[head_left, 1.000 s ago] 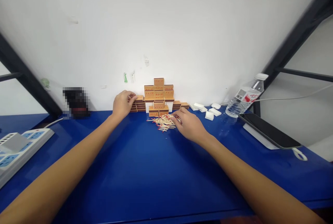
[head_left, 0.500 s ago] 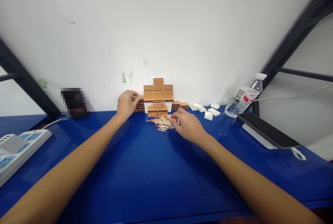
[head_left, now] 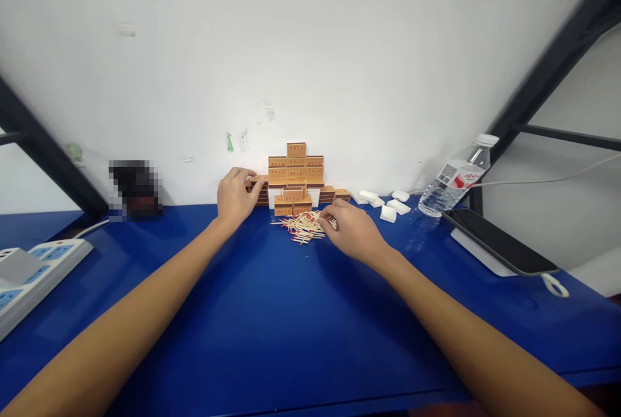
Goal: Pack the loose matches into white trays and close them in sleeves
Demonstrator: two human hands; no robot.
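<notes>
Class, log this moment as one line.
left hand: at left matchbox stack; right hand: at match pile; matchbox tower: standing; white pieces: right of tower

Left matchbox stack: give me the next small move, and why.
Probably have the left hand gently steady the left matchbox stack: that hand is at the stack's top, close beside the central tower, while the right hand is at the loose matches.
</notes>
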